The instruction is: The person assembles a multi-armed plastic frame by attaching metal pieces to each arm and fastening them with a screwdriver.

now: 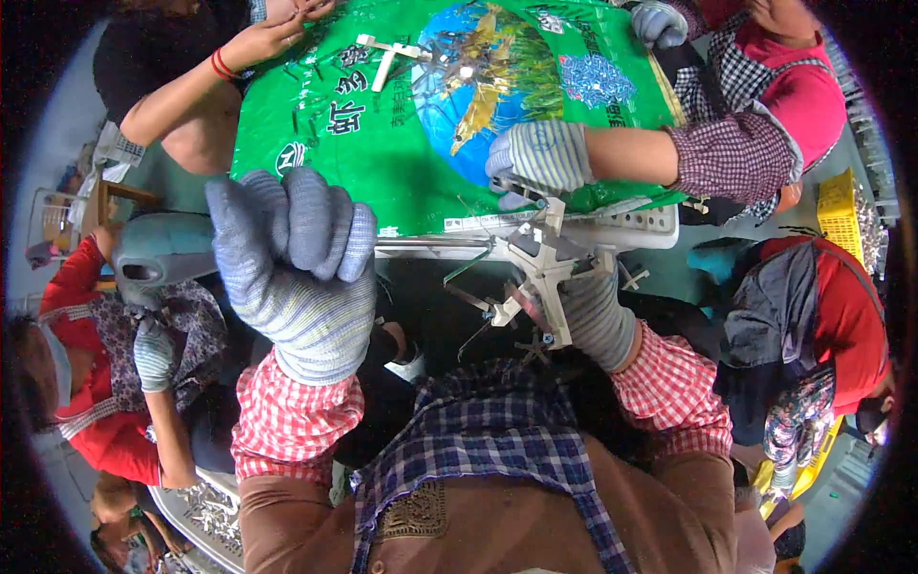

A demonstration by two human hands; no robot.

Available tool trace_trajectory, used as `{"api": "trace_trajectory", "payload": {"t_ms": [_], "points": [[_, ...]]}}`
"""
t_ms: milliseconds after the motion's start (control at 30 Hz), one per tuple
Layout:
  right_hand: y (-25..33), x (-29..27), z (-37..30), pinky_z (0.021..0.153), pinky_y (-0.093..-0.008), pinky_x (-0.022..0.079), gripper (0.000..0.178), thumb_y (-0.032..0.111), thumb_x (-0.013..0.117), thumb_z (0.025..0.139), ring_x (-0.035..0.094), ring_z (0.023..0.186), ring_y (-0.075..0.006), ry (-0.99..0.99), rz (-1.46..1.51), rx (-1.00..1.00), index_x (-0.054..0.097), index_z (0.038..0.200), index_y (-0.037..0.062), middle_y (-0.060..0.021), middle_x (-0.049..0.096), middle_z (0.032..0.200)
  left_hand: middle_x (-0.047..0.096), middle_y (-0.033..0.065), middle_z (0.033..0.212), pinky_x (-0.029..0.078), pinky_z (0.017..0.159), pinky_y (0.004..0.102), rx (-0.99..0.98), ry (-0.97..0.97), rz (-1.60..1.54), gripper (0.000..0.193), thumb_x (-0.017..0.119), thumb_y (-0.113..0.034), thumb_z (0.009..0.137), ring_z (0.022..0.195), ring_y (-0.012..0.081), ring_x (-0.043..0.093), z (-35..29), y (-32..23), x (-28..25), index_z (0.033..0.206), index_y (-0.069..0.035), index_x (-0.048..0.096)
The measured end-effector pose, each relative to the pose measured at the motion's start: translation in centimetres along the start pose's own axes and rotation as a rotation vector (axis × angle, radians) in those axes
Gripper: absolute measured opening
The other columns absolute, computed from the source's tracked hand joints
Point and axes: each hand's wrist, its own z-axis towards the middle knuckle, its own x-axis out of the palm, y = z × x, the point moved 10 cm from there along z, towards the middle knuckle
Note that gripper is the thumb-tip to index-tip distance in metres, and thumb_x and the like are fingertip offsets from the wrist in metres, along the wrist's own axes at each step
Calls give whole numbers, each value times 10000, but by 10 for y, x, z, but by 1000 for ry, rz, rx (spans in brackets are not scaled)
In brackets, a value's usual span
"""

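My right hand (604, 316), in a grey striped knit glove, grips a cream star-shaped plastic frame (543, 273) with several arms, from its right side. Small dark clips and thin wires stick out from the frame's arms. My left hand (306, 277), gloved the same way, is raised to the left of the frame, apart from it. Its fingers are curled in, and whatever they may hold is hidden. Just beyond the frame, a co-worker's gloved hand (543, 158) reaches in from the right, close to the frame's upper arm.
A green printed plastic sheet (287, 115) covers the work surface, with dark scraps and another cream branched piece (387, 59) on it. A white tray edge (631, 230) shows beneath. Co-workers sit around. At right is a yellow basket (841, 220); at lower left, a metal tray (177, 507) of pieces.
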Motion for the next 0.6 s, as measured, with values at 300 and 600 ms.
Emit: {"api": "trace_trajectory", "payload": {"t_ms": [300, 600], "points": [[49, 50, -31, 900, -374, 450, 434, 260, 599, 866, 568, 1033, -291, 90, -1757, -780, 497, 1226, 39, -135, 549, 1162, 317, -23, 527, 249, 464, 267, -84, 204, -16, 424, 495, -444, 947, 456, 98, 244, -2, 2, 13, 671, -138, 395], [51, 37, -29, 887, -371, 484, 479, 264, 553, 888, 583, 1037, -262, 2, -1287, -630, 426, 1278, 17, -142, 540, 1197, 303, -51, 532, 221, 438, 247, -109, 165, -83, 374, 478, -360, 965, 436, 72, 242, 6, 2, 6, 667, -155, 385]]}}
